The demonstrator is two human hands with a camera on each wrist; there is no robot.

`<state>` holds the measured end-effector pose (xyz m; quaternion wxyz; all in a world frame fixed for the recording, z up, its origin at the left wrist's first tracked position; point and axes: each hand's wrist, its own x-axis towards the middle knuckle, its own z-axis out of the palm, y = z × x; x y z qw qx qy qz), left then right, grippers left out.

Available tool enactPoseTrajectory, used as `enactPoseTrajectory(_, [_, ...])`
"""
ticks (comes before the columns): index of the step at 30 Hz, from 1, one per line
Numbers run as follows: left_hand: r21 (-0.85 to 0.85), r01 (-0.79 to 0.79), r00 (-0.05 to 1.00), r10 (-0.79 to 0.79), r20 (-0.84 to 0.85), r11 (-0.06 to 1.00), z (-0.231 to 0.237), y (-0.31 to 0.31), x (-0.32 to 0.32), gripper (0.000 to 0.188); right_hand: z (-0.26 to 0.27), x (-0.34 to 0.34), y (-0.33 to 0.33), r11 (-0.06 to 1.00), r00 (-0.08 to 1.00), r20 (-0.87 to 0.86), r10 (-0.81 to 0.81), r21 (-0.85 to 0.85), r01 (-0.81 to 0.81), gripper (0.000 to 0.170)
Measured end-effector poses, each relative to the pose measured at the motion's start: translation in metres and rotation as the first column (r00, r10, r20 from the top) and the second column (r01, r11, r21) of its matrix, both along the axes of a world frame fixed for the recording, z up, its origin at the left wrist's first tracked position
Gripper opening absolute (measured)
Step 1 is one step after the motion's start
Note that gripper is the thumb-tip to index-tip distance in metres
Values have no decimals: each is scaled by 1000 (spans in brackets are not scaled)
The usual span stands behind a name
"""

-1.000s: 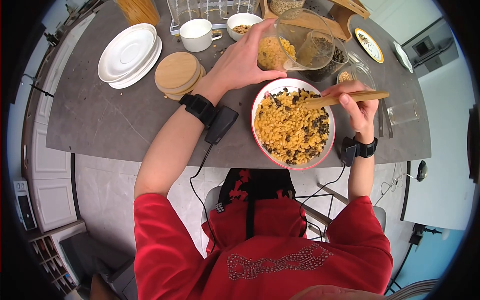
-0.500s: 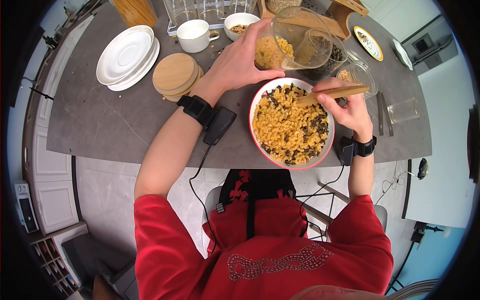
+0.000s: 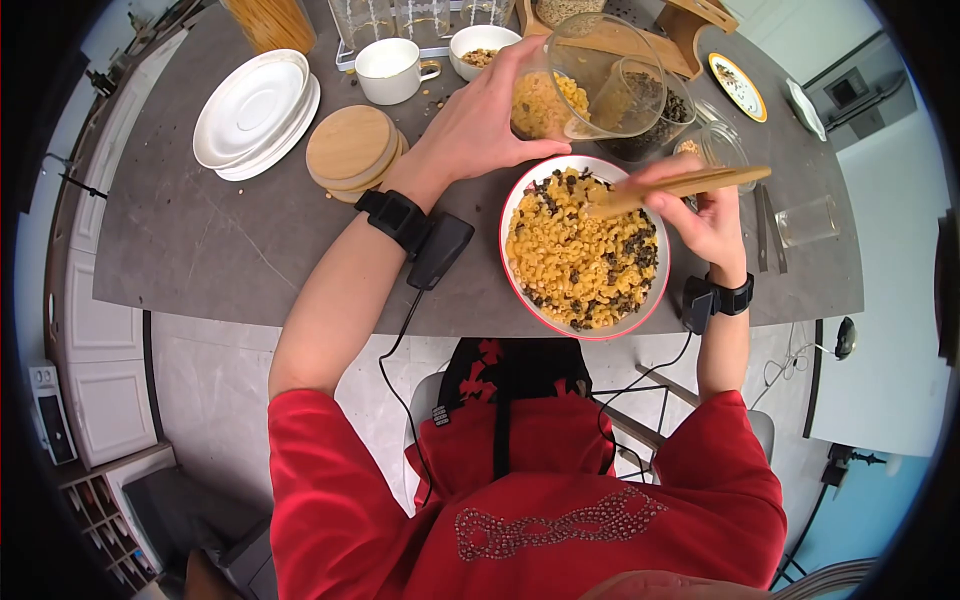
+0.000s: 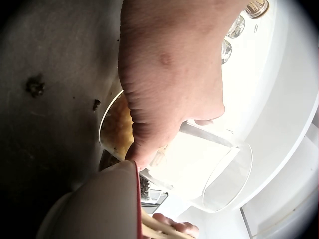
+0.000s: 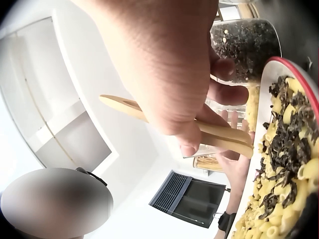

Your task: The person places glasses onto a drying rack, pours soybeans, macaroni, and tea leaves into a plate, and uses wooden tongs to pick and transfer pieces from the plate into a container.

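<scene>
In the head view the left hand grips a clear glass jar tilted on its side, yellow macaroni in its lower end. Below it stands a red-rimmed white bowl of macaroni mixed with dark dried bits. The right hand pinches wooden tongs whose tips reach over the macaroni at the bowl's upper part. In the right wrist view the tongs lie between thumb and fingers, close to the bowl's edge. The left wrist view shows the left hand beside the bowl's rim.
Behind the bowl are a jar of dark bits and a jar lying near it. White plates, wooden coasters, a white cup and a small bowl stand left. Metal tongs and a small glass lie right.
The right hand and wooden tongs have shifted left over the bowl since the earliest frame, and the tongs' angle has changed. The left hand and its jar have barely moved.
</scene>
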<state>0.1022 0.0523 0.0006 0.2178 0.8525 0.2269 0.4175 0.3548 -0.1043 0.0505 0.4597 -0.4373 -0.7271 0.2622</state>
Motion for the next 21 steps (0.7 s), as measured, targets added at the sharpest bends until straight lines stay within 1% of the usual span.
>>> enactPoseTrajectory(2, [-36, -9, 1000, 8, -30, 999, 1, -1, 0, 114, 5, 10, -3, 995, 986, 142, 92, -48, -86, 12])
enactPoseTrajectory(3, [-35, -7, 1000, 6, -30, 999, 0, 0, 0, 114, 6, 9, -3, 996, 974, 207, 93, -28, -89, 13])
enactPoseTrajectory(5, [24, 5, 1000, -5, 8, 1000, 0, 0, 1, 113, 5, 9, -4, 994, 967, 229, 108, -46, -100, 13])
enactPoseTrajectory(6, [23, 4, 1000, -4, 9, 1000, 0, 0, 2, 113, 5, 9, -3, 991, 959, 250, 131, -65, -118, 13])
enactPoseTrajectory(8, [-3, -10, 1000, 10, -26, 1000, 1, -1, 0, 112, 5, 1, 2, 994, 967, 229, 110, -40, -104, 13])
enactPoseTrajectory(10, [6, -9, 1000, 9, -20, 1000, -2, 0, 0, 112, 2, -1, 2, 997, 975, 206, 83, -18, -81, 13])
enactPoseTrajectory(12, [21, -1, 1000, 1, -9, 1000, -1, 1, 2, 112, 0, 1, 0, 998, 993, 106, 55, -14, -54, 12])
enactPoseTrajectory(14, [12, 6, 1000, -6, 0, 1000, 0, 1, 1, 112, 3, 6, -2, 999, 990, 132, 41, 15, -43, 13])
enactPoseTrajectory(17, [-29, -3, 999, 2, -34, 1000, 2, -1, 0, 112, 7, 9, -3, 979, 974, 103, 204, -49, -200, 13])
enactPoseTrajectory(18, [-28, -1, 999, 0, -34, 1000, 1, -1, 0, 112, 8, 9, -2, 979, 974, 104, 202, -48, -198, 13])
enactPoseTrajectory(20, [13, 5, 1000, -5, -3, 1000, 1, 0, 1, 112, 7, 6, -2, 973, 966, 142, 216, -110, -201, 12])
enactPoseTrajectory(21, [12, 5, 1000, -5, -2, 1000, 2, -1, 1, 112, 5, 6, -1, 978, 965, 179, 191, -121, -171, 14])
